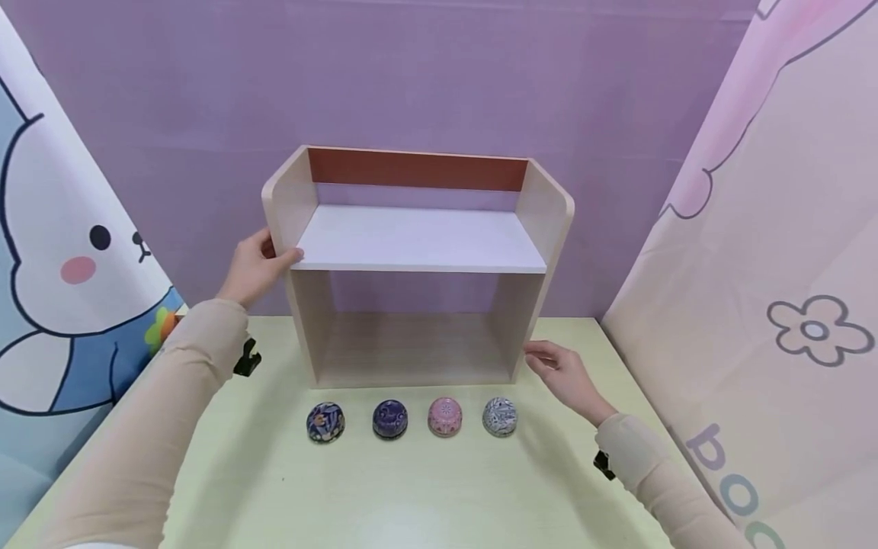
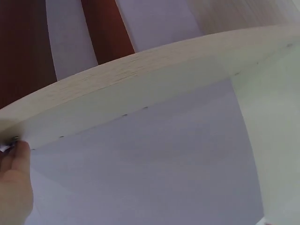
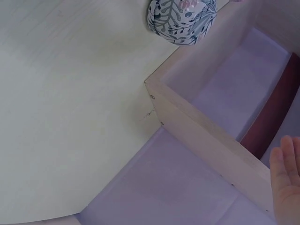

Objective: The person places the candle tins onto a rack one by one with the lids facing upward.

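A small two-tier wooden shelf (image 1: 425, 238) with a white middle board stands on the pale table. At its left side panel my left hand (image 1: 255, 265) grips the edge, thumb over the front and fingers on the outer face; the left wrist view shows those fingers (image 2: 18, 157) against the panel. Low at the right side panel, my right hand (image 1: 564, 379) has its fingertips right at the edge, the fingers fairly straight. In front of the shelf sit several round patterned tins in a row: dark floral (image 1: 325, 422), navy (image 1: 389, 419), pink (image 1: 444, 417) and white-blue (image 1: 499, 417).
The pale yellow-green table (image 1: 384, 496) spreads in front of the tins. Behind the shelf hangs a purple cloth (image 1: 425, 76). A cartoon-printed cloth (image 1: 55, 229) slopes along the left, and a pink-and-cream printed one (image 1: 768, 252) along the right.
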`<state>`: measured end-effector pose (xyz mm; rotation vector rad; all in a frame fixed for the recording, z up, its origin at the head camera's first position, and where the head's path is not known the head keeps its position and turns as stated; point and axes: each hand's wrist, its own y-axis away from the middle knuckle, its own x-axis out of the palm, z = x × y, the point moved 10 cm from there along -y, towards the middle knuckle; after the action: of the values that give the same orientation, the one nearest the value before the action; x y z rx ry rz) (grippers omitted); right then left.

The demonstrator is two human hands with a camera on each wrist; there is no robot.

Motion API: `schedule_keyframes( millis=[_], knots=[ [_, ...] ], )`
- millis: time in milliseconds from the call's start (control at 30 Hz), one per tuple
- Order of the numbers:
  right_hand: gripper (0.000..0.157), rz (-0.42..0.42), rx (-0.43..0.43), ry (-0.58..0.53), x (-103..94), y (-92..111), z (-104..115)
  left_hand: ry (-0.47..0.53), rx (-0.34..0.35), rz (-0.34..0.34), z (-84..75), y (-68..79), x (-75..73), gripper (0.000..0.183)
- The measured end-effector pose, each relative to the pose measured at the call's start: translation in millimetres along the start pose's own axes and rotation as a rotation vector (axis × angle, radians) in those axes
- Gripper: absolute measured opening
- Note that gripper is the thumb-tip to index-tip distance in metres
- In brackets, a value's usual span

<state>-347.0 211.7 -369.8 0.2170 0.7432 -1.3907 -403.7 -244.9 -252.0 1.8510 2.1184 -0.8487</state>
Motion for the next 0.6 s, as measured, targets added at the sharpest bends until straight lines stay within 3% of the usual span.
schedule_keyframes(
  millis=[167, 400, 600],
  knots=[
    [0.030, 0.051, 0.008, -0.026, 7.9, 3.1, -1.5, 0.033, -0.010, -0.027, 8.2, 0.4, 1.1, 0.059],
    [0.027, 0.069, -0.037, -0.018, 8.2, 12.6, 25.0, 0.123, -0.047, -0.076, 15.4, 2.0, 3.0, 0.057],
    [0.028, 0.104, -0.065, -0.026, 22.1, 7.1, -1.7, 0.164, -0.062, -0.121, 17.5, 3.3, -0.4, 0.057]
  ],
)
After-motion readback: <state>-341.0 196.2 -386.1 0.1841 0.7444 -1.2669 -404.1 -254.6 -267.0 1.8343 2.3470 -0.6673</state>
